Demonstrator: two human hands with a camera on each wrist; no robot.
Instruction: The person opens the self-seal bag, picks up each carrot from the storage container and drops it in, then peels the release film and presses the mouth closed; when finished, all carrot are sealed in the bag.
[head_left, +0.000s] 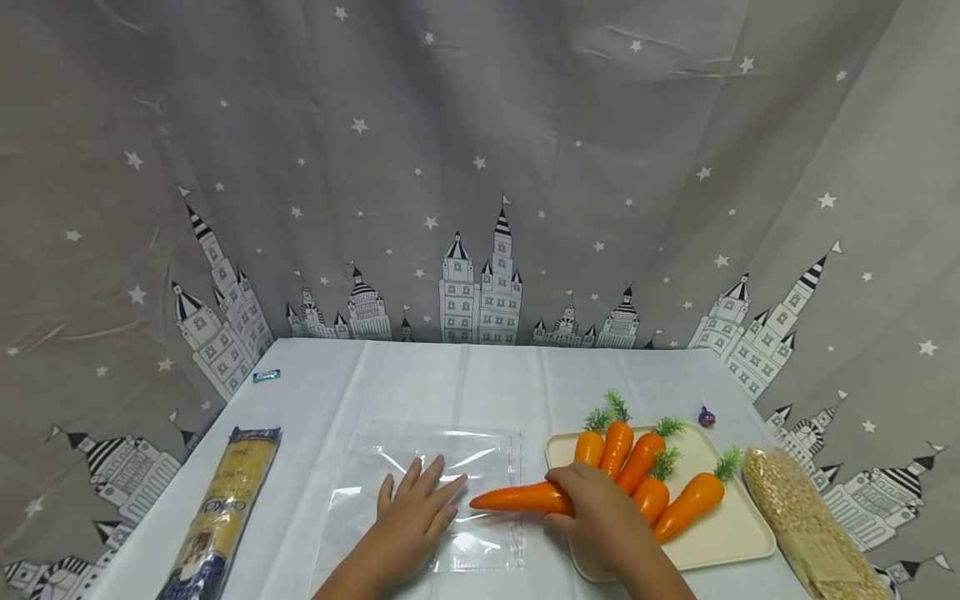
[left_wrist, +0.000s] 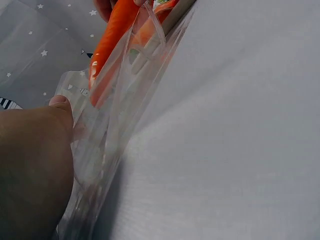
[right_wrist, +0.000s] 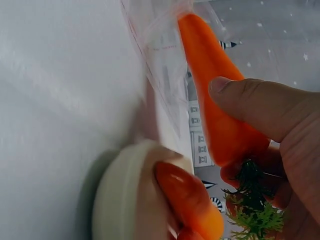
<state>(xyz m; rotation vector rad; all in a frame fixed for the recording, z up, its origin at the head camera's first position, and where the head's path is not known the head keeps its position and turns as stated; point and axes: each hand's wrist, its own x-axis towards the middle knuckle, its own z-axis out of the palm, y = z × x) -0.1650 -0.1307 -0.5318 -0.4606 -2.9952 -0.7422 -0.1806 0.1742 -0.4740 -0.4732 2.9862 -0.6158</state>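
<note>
On head view: left hand (head_left: pixel 416 521) flat on bag (head_left: pixel 442 467); right hand (head_left: pixel 596 512) grips carrot (head_left: pixel 517 498); wrist cams: tip inside.

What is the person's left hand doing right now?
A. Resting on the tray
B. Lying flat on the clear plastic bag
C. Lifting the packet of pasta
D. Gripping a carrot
B: in the head view the left hand lies with fingers spread on the clear plastic bag, while the right hand holds the carrot with its tip at the bag's opening.
</note>
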